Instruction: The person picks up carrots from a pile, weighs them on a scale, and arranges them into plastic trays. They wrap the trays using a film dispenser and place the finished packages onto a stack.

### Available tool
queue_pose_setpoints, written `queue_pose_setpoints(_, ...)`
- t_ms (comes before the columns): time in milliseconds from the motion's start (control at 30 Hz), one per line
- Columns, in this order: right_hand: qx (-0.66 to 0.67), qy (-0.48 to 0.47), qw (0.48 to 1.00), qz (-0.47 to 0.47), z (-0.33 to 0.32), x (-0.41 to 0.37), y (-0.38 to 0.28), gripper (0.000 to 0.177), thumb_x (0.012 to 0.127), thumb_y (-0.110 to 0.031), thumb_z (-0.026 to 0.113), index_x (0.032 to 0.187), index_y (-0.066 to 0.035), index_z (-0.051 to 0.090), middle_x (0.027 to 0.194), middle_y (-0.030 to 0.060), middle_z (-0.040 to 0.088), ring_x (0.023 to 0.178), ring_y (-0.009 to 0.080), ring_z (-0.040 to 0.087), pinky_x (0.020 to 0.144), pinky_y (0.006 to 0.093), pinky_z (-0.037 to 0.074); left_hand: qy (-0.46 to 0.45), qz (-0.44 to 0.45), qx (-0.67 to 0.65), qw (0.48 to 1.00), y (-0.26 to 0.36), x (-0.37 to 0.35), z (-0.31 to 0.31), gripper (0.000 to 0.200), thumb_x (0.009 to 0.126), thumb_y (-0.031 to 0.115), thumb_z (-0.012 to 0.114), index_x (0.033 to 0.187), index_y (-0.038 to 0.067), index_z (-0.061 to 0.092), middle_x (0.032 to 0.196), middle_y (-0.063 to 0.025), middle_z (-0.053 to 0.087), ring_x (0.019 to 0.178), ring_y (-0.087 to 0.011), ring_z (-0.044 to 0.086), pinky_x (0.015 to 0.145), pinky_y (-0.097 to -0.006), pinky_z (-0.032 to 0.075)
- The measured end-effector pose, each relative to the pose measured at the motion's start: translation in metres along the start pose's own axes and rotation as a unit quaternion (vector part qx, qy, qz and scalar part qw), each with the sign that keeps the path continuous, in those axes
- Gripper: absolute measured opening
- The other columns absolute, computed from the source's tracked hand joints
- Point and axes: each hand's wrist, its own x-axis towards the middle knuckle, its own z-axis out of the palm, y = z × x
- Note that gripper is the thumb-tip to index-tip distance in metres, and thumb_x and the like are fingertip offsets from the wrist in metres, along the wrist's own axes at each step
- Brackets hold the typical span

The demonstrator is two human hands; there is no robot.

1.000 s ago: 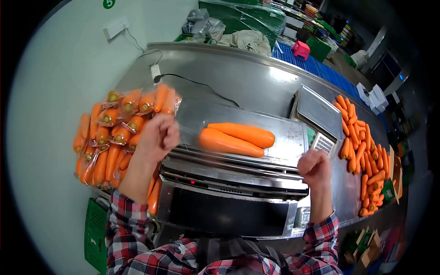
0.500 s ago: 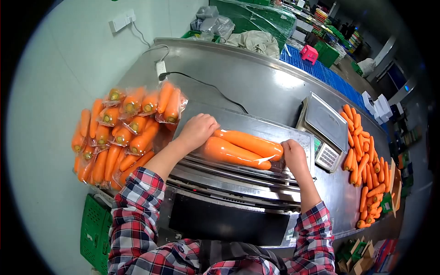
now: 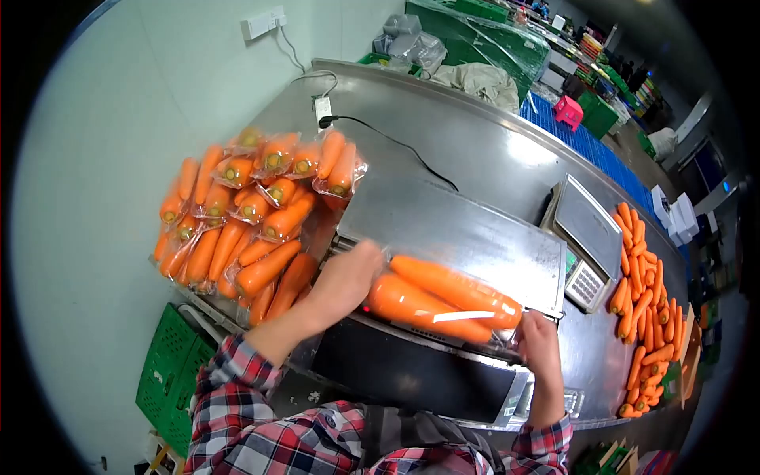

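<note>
A clear plastic pack of carrots [image 3: 443, 305], with two large carrots visible in it, is stretched between my two hands. My left hand [image 3: 352, 277] is closed around the left end of the film, by the thick ends of the carrots. On the right, the film's other end is pinched by my right hand [image 3: 541, 342]. The pack hangs over the front edge of a flat metal plate [image 3: 459, 229] and the wrapping machine's dark front panel [image 3: 396, 376]. Film gathers near my right fingers, which are partly blurred.
Bagged carrots [image 3: 237, 214] are piled on the left of the steel table [image 3: 419, 107]. To the right stand a digital scale [image 3: 586, 237] and a heap of loose carrots [image 3: 645, 309]. A black cable [image 3: 396, 142] crosses the table. A green crate [image 3: 170, 376] sits below at left.
Both hands have drawn the pack off the metal plate toward my body, still gripping its ends. The whole view has shifted, so the surroundings appear farther right.
</note>
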Motion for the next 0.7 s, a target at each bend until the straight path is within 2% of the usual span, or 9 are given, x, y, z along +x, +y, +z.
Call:
queue_pose_setpoints(33,0.004,-0.018,1.0,0.019,0.003,-0.016,0.008,0.028,0.093,-0.021,0.044,0.076,-0.002,0.055,0.058,0.0047,0.056,0.039,0.0055,0.041,0.036,0.0194,0.03,-0.004,-0.017,-0.06,0.998,-0.005,-0.02,0.0,0.018,0.094,0.017,0.046,0.09,0.0,0.05,0.075,-0.0174,0.056,0.068,-0.0274,0.056,0.064,-0.0341,0.045)
queue_pose_setpoints(67,0.017,-0.06,0.997,0.054,0.004,-0.031,0.014,0.028,0.093,-0.022,0.044,0.077,-0.003,0.056,0.058,0.0055,0.057,0.04,0.0047,0.043,0.037,0.0186,0.031,-0.034,-0.085,-0.102,0.991,-0.008,-0.039,-0.001,0.017,0.092,0.018,0.048,0.096,0.002,0.052,0.084,-0.0227,0.059,0.08,-0.039,0.059,0.066,-0.0407,0.046)
queue_pose_setpoints(200,-0.088,-0.091,0.986,0.113,0.025,-0.063,0.047,0.032,0.093,-0.026,0.049,0.076,-0.001,0.058,0.061,0.0063,0.06,0.041,0.0102,0.046,0.041,0.0247,0.038,-0.043,-0.136,0.003,0.99,-0.042,-0.107,0.017,0.018,0.091,0.021,0.053,0.096,0.003,0.055,0.074,-0.0195,0.058,0.069,-0.037,0.059,0.061,-0.0381,0.046)
queue_pose_setpoints(267,-0.15,0.033,0.981,-0.119,0.042,-0.063,0.084,0.019,0.09,-0.018,0.056,0.082,-0.001,0.058,0.059,0.0091,0.056,0.045,0.0144,0.05,0.045,0.0289,0.042,0.007,-0.117,-0.003,0.993,-0.062,-0.128,0.03,0.018,0.089,0.02,0.057,0.091,0.002,0.056,0.067,-0.015,0.059,0.058,-0.0276,0.059,0.053,-0.033,0.044)
queue_pose_setpoints(300,-0.189,0.105,0.934,-0.283,0.046,-0.061,0.098,0.014,0.088,-0.015,0.059,0.087,-0.001,0.058,0.058,0.0096,0.054,0.047,0.0159,0.051,0.047,0.0299,0.042,0.03,-0.194,-0.177,0.964,-0.078,-0.143,0.038,0.02,0.09,0.019,0.059,0.083,0.001,0.056,0.058,-0.0065,0.055,0.049,-0.0157,0.053,0.046,-0.0274,0.04)
queue_pose_setpoints(367,-0.135,0.121,0.976,-0.117,0.048,-0.073,0.099,0.016,0.085,-0.012,0.063,0.096,-0.002,0.056,0.057,0.0093,0.052,0.049,0.0177,0.052,0.048,0.0299,0.043,-0.003,-0.362,-0.278,0.89,-0.049,-0.16,0.018,0.025,0.091,0.023,0.058,0.075,0.004,0.052,0.056,0.0002,0.048,0.046,-0.0077,0.045,0.041,-0.0227,0.034)
queue_pose_setpoints(500,-0.133,0.118,0.973,-0.144,0.059,-0.071,0.115,0.016,0.085,-0.013,0.063,0.096,-0.006,0.054,0.059,0.0101,0.054,0.049,0.0191,0.053,0.049,0.0295,0.042,-0.146,-0.54,-0.452,0.695,-0.04,-0.214,0.005,0.033,0.089,0.041,0.057,0.08,0.009,0.053,0.056,0.0035,0.043,0.043,-0.0064,0.034,0.04,-0.0194,0.022)
queue_pose_setpoints(633,-0.003,0.009,0.973,-0.232,0.071,-0.063,0.099,0.011,0.087,-0.014,0.06,0.09,-0.005,0.056,0.06,0.0023,0.056,0.049,0.0119,0.052,0.047,0.0252,0.042,-0.244,-0.456,-0.434,0.738,-0.05,-0.213,-0.01,0.037,0.081,0.035,0.068,0.097,0.002,0.06,0.067,0.0034,0.053,0.051,-0.0047,0.042,0.045,-0.0184,0.029)
queue_pose_setpoints(700,0.182,0.046,0.98,-0.069,0.016,-0.046,0.069,0.007,0.089,-0.014,0.056,0.089,-0.007,0.057,0.061,-0.0019,0.055,0.048,0.0056,0.048,0.045,0.0202,0.04,-0.298,-0.344,-0.446,0.771,-0.047,-0.202,-0.016,0.046,0.075,0.03,0.074,0.107,-0.001,0.06,0.075,0.0027,0.058,0.056,-0.0045,0.047,0.05,-0.0188,0.034)
